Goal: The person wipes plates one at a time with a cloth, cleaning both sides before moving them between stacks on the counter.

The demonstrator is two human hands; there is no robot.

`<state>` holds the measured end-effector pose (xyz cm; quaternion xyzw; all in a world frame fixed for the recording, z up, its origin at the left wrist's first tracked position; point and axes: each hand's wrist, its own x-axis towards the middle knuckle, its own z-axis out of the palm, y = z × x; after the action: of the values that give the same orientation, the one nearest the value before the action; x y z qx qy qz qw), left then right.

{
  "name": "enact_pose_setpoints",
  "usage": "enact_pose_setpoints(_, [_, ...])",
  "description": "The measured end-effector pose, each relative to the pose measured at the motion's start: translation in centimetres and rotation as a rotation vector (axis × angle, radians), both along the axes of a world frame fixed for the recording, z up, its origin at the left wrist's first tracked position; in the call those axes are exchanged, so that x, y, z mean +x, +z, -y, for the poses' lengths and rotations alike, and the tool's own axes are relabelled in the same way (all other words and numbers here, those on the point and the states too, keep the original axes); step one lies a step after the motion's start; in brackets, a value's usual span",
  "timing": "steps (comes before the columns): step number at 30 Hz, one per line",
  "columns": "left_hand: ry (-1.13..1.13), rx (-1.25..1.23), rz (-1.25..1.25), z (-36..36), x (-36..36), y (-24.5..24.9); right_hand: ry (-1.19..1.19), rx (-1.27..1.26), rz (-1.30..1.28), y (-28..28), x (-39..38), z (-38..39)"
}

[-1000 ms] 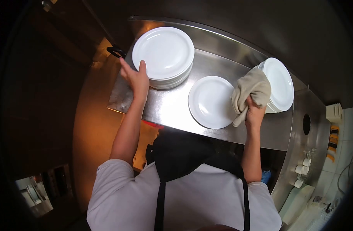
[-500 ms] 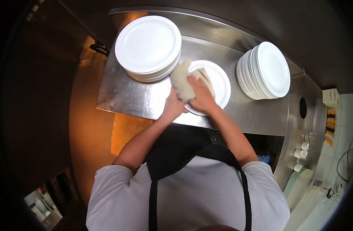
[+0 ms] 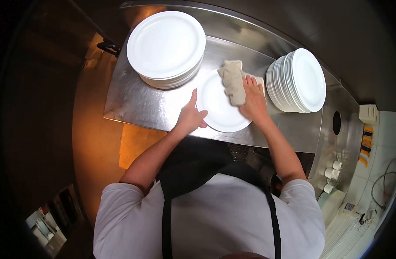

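A single white plate (image 3: 215, 103) lies on the steel counter in front of me. My left hand (image 3: 191, 115) grips its left rim, index finger stretched along the edge and thumb near the lower left. On the plate's right side, my right hand (image 3: 255, 101) presses a folded beige cloth (image 3: 234, 82) under its fingers. Part of the cloth pokes out to the right of the fingers. The plate's right rim is partly hidden by cloth and hand.
A tall stack of white plates (image 3: 165, 45) stands at the back left. Another stack of plates (image 3: 308, 80) stands at the right. Both rest on the steel counter (image 3: 141, 103), near its raised back edge. White cups (image 3: 332, 172) sit farther right.
My right hand has slid the cloth rightward across the plate. My left hand, earlier close beside the cloth, now shows apart from it at the left rim.
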<state>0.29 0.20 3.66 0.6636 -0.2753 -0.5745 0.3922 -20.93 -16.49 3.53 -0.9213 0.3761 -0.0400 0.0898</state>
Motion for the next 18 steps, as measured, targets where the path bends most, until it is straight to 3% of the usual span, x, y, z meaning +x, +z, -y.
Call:
enact_pose_setpoints(5, [0.029, -0.021, -0.162, -0.1, 0.7, -0.5, 0.082, 0.008, 0.172, -1.6, 8.0, -0.9])
enact_pose_setpoints(8, [-0.024, -0.122, -0.267, 0.4, 1.7, -2.7, 0.225, 0.288, 0.291, -1.6, 9.4, -4.5])
enact_pose_setpoints(9, [-0.027, -0.175, -0.369, 0.0, 1.9, -0.8, 0.259, 0.369, 0.296, -1.0, 8.9, -5.5])
enact_pose_setpoints(13, [-0.027, -0.126, -0.586, -1.0, 2.9, -1.0, 0.279, 0.604, 0.347, 0.5, 4.9, -8.9])
enact_pose_setpoints(17, [0.101, -0.031, -0.419, 0.6, 2.3, 1.2, 0.242, 0.566, 0.315, 1.2, -0.7, -11.2])
enact_pose_setpoints(18, [0.057, 0.023, -0.185, 1.6, 2.3, 1.2, 0.212, 0.504, 0.29, 1.4, -2.1, -11.2])
